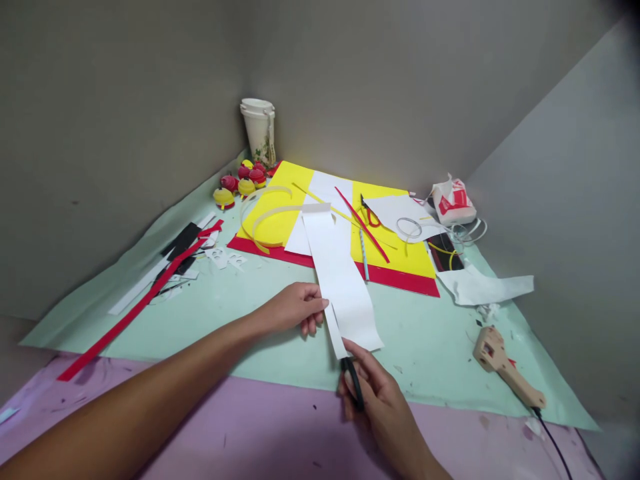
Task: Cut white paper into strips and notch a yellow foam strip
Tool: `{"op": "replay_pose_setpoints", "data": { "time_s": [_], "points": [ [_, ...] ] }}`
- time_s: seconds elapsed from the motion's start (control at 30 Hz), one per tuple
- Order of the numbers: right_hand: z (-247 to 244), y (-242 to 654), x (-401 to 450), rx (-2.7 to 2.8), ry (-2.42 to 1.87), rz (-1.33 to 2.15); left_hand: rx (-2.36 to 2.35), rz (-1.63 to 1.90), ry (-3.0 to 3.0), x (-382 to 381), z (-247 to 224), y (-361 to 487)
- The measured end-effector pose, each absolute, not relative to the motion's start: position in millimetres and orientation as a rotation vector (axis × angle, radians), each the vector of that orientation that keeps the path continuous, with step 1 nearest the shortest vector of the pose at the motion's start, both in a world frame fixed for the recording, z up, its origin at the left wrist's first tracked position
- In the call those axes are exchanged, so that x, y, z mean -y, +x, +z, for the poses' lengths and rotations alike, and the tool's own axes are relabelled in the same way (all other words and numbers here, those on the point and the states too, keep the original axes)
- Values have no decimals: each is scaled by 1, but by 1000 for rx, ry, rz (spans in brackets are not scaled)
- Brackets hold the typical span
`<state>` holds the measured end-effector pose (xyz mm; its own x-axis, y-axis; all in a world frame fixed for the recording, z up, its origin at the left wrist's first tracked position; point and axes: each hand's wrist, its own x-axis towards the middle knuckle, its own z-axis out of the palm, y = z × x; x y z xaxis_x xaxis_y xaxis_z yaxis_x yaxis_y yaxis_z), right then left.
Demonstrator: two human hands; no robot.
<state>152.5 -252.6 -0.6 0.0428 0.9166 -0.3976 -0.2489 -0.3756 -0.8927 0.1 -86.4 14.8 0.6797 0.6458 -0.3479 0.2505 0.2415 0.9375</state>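
A long white paper strip (pixel 340 280) stretches from the yellow sheets toward me, with a slit running up from its near end that parts a narrow band on the left. My left hand (pixel 303 308) pinches this band's left edge, thumb on top. In my right hand (pixel 373 393) is a pair of scissors (pixel 355 383) with black handles, fingers in the loops. The blades are mostly hidden under the paper at the slit.
Red, yellow and white sheets (pixel 410 257) lie behind, bearing pliers (pixel 370 212), a pencil (pixel 363 255) and strips. A glue gun (pixel 507 367) lies at right. Red strips (pixel 145 303) and scraps lie left. A white cup (pixel 259 130) stands behind several small red-and-yellow ornaments (pixel 223 197). Tissues (pixel 453 201) sit back right.
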Motion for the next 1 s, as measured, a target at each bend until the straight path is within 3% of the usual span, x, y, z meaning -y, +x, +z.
{"op": "replay_pose_setpoints", "data": {
  "time_s": [1.0],
  "points": [
    [5, 149, 252, 754, -1374, 1467, -840, 325, 1319, 87, 17, 1]
  ]
}}
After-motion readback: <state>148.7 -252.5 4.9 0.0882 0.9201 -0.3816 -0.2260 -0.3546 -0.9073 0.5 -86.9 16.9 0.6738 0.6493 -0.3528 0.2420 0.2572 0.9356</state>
